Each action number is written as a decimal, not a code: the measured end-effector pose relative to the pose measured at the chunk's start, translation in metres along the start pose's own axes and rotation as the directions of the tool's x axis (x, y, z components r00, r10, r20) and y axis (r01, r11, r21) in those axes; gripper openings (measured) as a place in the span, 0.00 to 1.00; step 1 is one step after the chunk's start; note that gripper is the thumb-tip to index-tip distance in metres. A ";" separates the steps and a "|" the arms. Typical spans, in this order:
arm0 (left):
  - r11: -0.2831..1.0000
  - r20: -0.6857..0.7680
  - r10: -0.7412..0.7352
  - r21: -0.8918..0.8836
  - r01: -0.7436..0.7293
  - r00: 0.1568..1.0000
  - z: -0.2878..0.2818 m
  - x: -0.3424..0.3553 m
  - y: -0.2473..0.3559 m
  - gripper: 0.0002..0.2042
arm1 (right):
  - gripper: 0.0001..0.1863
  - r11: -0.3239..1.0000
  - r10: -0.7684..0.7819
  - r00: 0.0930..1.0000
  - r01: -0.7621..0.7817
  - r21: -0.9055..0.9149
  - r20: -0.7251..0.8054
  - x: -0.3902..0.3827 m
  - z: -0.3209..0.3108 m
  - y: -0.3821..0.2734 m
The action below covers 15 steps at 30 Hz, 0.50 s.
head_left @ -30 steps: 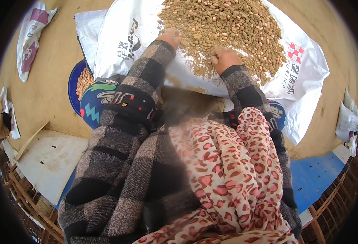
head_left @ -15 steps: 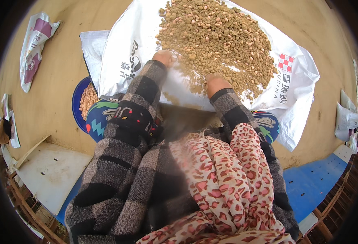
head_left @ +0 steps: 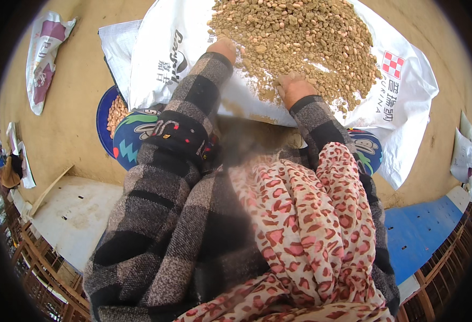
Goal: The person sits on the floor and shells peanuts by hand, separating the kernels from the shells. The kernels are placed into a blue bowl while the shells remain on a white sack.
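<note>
A heap of brown clods mixed with pinkish peanut kernels (head_left: 300, 37) lies on a white woven sack (head_left: 150, 70) spread out in front of me. At the heap's left near edge is my left hand (head_left: 224, 49), back upward, its fingertips hidden from view. My right hand (head_left: 296, 88) rests at the near edge of the heap with its fingers curled in; whatever is between them cannot be made out. Loose crumbs and a few kernels lie on the sack between the two hands.
A blue basin (head_left: 105, 115) of pinkish peanut kernels stands left of my knee. A white and purple bag (head_left: 47, 59) lies on the ground far left. More white bags (head_left: 464, 155) lie far right. Pale and blue boards (head_left: 423, 233) flank me.
The right hand has shifted slightly along the heap's near edge, and its fingers show more. My left hand remains at the left edge. The whole view has tilted a little.
</note>
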<state>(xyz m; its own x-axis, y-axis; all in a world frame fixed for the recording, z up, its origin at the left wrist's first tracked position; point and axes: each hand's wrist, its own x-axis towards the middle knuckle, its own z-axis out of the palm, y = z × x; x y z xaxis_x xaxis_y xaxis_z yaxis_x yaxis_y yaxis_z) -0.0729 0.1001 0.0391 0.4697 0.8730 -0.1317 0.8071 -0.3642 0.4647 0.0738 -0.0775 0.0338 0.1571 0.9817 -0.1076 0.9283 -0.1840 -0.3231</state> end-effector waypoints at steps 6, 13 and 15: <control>0.953 0.206 0.000 0.295 -0.062 0.979 -0.006 0.011 0.031 0.17 | 0.08 0.996 0.082 0.981 -0.073 -0.056 0.174 0.001 -0.015 -0.014; 0.804 0.407 0.126 0.493 -0.334 0.905 -0.007 0.005 0.050 0.17 | 0.08 0.996 0.089 0.982 -0.084 -0.032 0.165 -0.001 -0.013 0.001; 0.850 0.353 0.158 0.427 -0.309 0.922 -0.006 -0.003 0.043 0.16 | 0.08 0.997 0.073 0.984 -0.067 -0.044 0.162 -0.001 -0.008 0.004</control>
<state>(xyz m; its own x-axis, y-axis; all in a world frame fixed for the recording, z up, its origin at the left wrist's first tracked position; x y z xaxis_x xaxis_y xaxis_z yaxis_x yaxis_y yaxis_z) -0.0416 0.0840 0.0645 0.6869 0.6332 -0.3567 0.6936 -0.7177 0.0619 0.0799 -0.0786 0.0399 0.1682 0.9446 -0.2820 0.9297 -0.2471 -0.2732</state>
